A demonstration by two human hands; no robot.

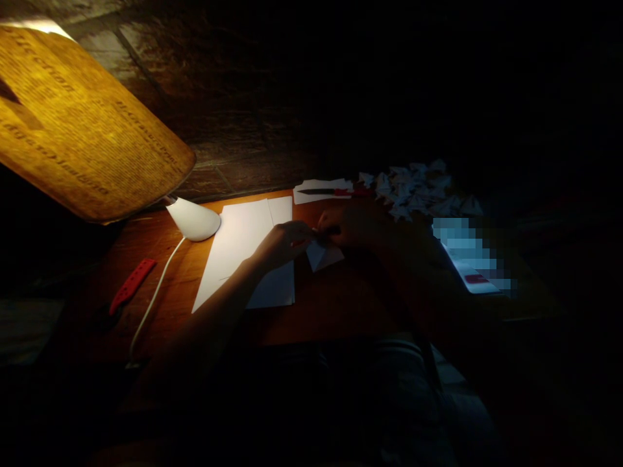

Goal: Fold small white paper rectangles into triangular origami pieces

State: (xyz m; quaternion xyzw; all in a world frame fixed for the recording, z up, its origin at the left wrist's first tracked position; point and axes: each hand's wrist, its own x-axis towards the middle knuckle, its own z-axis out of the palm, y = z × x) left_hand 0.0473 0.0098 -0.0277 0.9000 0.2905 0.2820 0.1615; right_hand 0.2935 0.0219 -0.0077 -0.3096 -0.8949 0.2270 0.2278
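Note:
A small folded piece of white paper (325,257) hangs below my fingertips, with a crease running down it. My left hand (291,239) pinches its top edge from the left, fingers closed. From the right, my right hand (343,226) grips the same top edge, its fingers curled and mostly in shadow. The two hands nearly meet over the table. Under my left forearm and hand lies a stack of white paper sheets (243,240). Part of the folded paper is hidden behind the fingers.
A lamp with a printed shade (92,123) and white base (195,220) stands left, its cord (158,292) crossing the wooden table (170,272) near a red-handled tool (132,285). Behind are a red-and-black knife (331,192) and several folded paper pieces (418,188). A lit phone (470,263) lies right.

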